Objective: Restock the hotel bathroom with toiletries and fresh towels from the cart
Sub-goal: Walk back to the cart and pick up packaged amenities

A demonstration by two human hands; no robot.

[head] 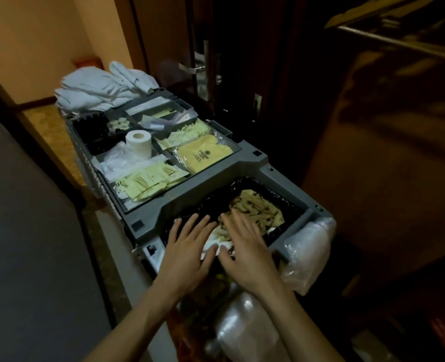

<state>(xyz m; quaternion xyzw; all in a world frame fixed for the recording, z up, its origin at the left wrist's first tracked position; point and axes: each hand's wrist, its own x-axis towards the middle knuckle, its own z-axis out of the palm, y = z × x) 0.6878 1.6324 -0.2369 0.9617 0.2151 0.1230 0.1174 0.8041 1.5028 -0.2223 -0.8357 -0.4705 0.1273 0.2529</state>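
both hands (187, 254) (247, 253) perhaps inside bin (294, 229) rim

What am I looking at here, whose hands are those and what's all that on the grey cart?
This is one picture from a camera worn on a person's head, looking forward and down; there is no machine. The grey cart carries folded white towels at the far end, then a toilet paper roll and pale yellow sachets. Nearest is a black-lined bin of crumpled wrappers. The left hand and right hand are spread open over it, seemingly holding nothing.
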